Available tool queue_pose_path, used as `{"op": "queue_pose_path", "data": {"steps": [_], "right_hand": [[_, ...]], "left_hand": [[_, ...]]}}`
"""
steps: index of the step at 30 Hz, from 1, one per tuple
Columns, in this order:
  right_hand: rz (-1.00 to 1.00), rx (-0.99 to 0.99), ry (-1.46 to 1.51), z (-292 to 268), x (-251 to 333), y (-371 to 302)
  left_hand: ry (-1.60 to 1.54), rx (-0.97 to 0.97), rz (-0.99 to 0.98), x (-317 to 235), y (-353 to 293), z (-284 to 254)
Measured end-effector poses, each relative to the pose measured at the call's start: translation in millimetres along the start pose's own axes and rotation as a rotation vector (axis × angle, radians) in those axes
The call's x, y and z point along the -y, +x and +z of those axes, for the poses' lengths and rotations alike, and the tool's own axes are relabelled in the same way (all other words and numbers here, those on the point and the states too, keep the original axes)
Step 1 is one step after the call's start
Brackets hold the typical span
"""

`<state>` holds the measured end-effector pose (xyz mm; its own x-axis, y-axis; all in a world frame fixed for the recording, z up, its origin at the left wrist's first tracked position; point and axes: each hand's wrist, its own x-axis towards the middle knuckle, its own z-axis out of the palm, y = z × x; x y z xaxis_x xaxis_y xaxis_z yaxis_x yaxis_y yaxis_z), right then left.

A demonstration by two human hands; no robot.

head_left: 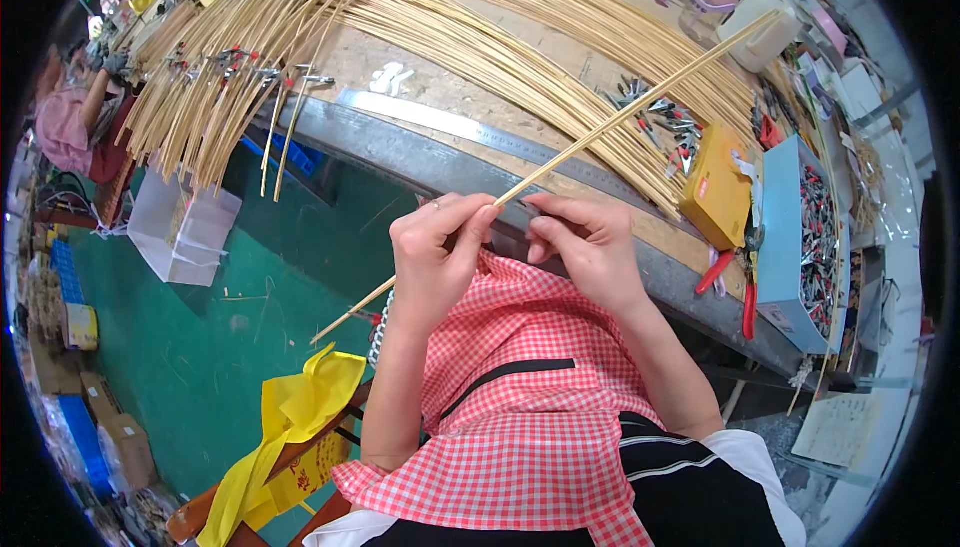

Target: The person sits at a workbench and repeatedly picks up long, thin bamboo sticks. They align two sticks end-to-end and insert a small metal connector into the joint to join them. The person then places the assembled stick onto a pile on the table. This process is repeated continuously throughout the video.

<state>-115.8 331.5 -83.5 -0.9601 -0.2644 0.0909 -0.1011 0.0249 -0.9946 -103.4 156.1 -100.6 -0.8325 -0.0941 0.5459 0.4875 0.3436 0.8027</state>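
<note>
My left hand point(440, 247) pinches a long thin bamboo strip point(620, 117) between thumb and forefinger in front of my apron. It may be more than one strip laid together. The strip slants from low on the left, past my left wrist, up to the far right over the workbench. Just right of it, my right hand point(590, 247) has its thumb and fingers drawn together, a small dark thing perhaps at the fingertips; I cannot make it out. On the bench lie more bamboo strips point(480, 52) in long rows. A steel ruler point(450, 122) lies along the near bench edge.
Many clipped strips point(190, 97) overhang the bench at left. At right are a yellow box point(718, 187), red-handled pliers point(749, 302) and a blue box point(785, 247) of small clips. A white bin point(185, 227) stands on the green floor; yellow cloth point(290, 417) drapes a wooden chair. Another person point(75, 127) is far left.
</note>
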Motion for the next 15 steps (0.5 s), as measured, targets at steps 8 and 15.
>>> {"op": "queue_pose_path", "data": {"steps": [8,15], "right_hand": [[0.016,-0.033,0.098,13.4,-3.0,-6.2],[0.048,-0.057,0.152,14.7,-3.6,-6.2]], "left_hand": [[0.009,-0.014,0.014,-1.4,0.6,-1.1],[0.014,0.013,0.024,-3.4,-1.4,3.9]]}}
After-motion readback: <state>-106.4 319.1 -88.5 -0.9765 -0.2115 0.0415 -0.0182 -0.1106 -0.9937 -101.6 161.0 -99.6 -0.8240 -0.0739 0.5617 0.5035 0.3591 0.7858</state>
